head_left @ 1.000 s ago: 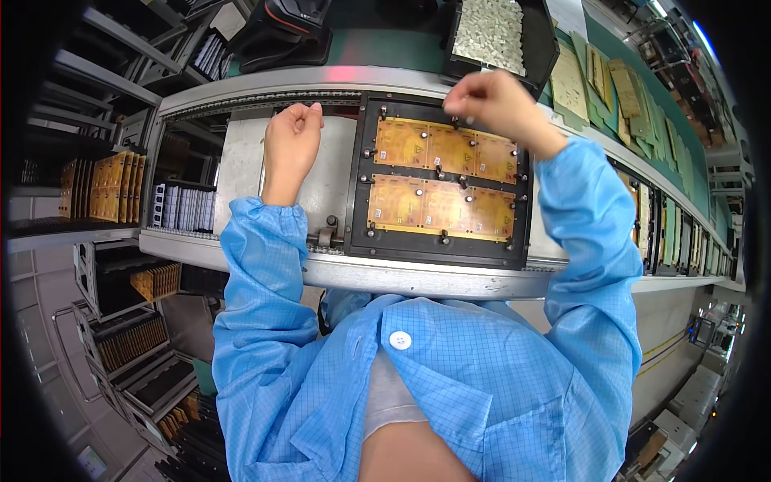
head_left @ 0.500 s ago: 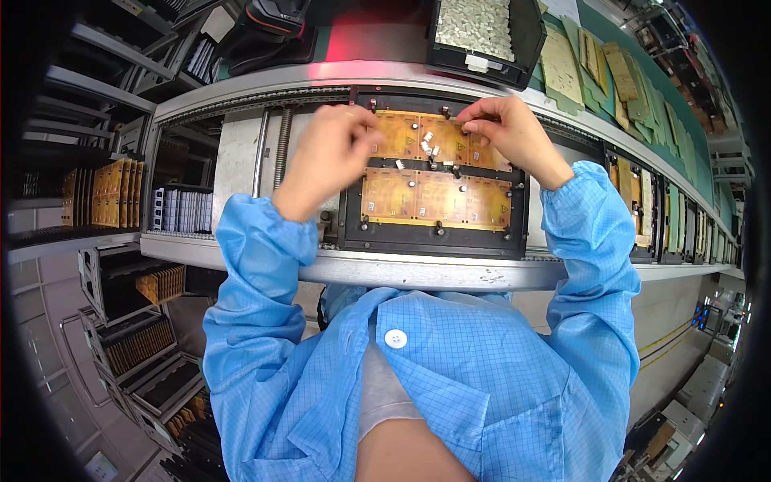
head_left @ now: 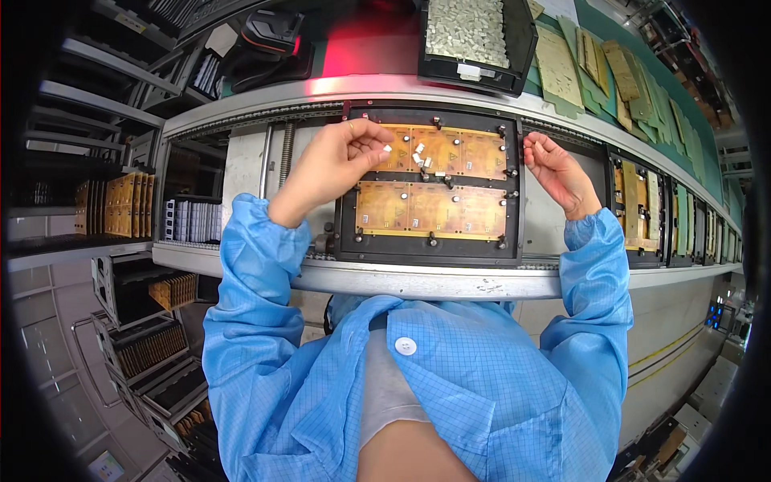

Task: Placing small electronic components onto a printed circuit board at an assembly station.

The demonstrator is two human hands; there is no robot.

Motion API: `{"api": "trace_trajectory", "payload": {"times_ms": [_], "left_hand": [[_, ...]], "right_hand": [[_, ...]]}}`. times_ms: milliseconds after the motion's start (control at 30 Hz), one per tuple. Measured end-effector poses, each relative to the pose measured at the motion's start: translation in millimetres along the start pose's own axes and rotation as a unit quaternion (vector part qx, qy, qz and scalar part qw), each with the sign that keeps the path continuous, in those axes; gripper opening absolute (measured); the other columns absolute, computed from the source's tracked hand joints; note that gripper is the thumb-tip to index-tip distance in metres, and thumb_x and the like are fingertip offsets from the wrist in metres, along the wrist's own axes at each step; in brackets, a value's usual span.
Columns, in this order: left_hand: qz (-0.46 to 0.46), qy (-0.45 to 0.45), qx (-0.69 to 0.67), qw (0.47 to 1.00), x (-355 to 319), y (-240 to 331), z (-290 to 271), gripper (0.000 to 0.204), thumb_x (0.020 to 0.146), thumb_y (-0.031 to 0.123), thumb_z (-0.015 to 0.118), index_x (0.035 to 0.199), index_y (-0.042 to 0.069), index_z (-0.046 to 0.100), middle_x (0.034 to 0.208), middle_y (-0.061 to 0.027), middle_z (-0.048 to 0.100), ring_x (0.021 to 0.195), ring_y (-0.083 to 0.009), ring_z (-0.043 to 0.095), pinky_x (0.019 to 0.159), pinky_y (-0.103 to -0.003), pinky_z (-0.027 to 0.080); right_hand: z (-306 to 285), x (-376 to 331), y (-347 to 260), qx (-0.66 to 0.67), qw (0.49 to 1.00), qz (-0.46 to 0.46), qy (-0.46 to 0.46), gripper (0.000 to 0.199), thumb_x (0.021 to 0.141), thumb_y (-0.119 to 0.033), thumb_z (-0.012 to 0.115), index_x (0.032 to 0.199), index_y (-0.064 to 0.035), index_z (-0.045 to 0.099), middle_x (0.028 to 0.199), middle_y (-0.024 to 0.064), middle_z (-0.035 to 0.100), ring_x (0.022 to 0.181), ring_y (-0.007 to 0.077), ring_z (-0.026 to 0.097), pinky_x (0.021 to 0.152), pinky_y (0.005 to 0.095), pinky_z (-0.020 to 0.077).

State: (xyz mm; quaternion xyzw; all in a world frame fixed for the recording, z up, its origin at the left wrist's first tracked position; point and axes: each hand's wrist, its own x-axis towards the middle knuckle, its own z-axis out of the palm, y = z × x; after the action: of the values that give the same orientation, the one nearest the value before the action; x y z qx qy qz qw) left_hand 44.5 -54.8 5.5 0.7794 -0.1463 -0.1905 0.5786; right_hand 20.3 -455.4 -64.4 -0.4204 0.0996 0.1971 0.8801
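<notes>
Two rows of amber circuit boards lie in a black carrier frame (head_left: pixel 438 255) on the conveyor rail. My left hand (head_left: pixel 333 165) hovers over the left end of the upper board row (head_left: pixel 482 157), thumb and fingers closed on a small white connector (head_left: pixel 387 149). Several loose white connectors (head_left: pixel 418 157) lie on that row's middle board. Just beyond the carrier's right edge is my right hand (head_left: pixel 557 169), its fingers curled together; whatever they hold, if anything, cannot be made out. The lower board row (head_left: pixel 430 210) sits nearer me, black clamps around its edges.
Behind the rail stands a black bin (head_left: pixel 474 60) heaped with white connectors. A black handheld scanner (head_left: pixel 269 44) sits in its stand at the back left, with red light beside it. Green and tan boards (head_left: pixel 562 68) lie at the back right. Racks of amber boards (head_left: pixel 120 205) stand left.
My right hand has moved right, off the upper boards and past the carrier's edge. My left hand stays by the upper left corner, now showing a white connector. The whole view has shifted slightly.
</notes>
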Motion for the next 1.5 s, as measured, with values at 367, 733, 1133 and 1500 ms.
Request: {"api": "trace_trajectory", "payload": {"times_ms": [367,733,1133,1500], "left_hand": [[-0.057,-0.001,0.004,0.998,27.3,16.2,23.3,0.023,0.093,0.002,0.065,0.114,-0.006,0.066,0.103,-0.0068,0.070,0.093,-0.0089,0.066,0.085,-0.023,0.056],[-0.036,0.015,0.125,0.991,45.8,-8.7,19.2,0.018,0.091,0.003,0.067,0.108,-0.004,0.067,0.083,-0.0022,0.066,0.078,-0.0076,0.061,0.072,-0.024,0.053],[-0.094,0.042,0.024,0.994,47.0,-6.1,6.1,0.015,0.089,0.006,0.073,0.101,-0.003,0.073,0.083,-0.0044,0.072,0.070,-0.0076,0.065,0.064,-0.021,0.053],[-0.001,0.085,0.158,0.984,57.4,-17.6,19.5,0.020,0.090,0.004,0.069,0.108,-0.005,0.070,0.096,-0.0102,0.074,0.083,-0.0130,0.068,0.076,-0.027,0.056]], "right_hand": [[9.6,0.4,4.2,0.009,0.996,0.024,-0.083,0.036,0.097,0.003,0.055,0.133,0.0061,0.050,0.127,0.0183,0.059,0.122,0.0260,0.059,0.110,0.0321,0.0472],[-11.6,-15.1,-8.6,-0.006,1.000,-0.006,-0.016,0.037,0.103,-0.033,0.057,0.117,0.0006,0.058,0.078,-0.0012,0.055,0.059,0.0051,0.046,0.049,0.0155,0.0394],[9.2,-9.1,3.7,-0.060,0.998,-0.020,0.006,0.029,0.102,-0.018,0.058,0.123,0.0009,0.059,0.089,0.0013,0.056,0.069,0.0074,0.046,0.058,0.0196,0.0387],[4.6,-5.9,5.5,-0.066,0.997,-0.019,0.032,0.029,0.101,-0.018,0.058,0.124,0.0006,0.059,0.088,0.0004,0.059,0.069,0.0066,0.048,0.060,0.0193,0.0402]]}}
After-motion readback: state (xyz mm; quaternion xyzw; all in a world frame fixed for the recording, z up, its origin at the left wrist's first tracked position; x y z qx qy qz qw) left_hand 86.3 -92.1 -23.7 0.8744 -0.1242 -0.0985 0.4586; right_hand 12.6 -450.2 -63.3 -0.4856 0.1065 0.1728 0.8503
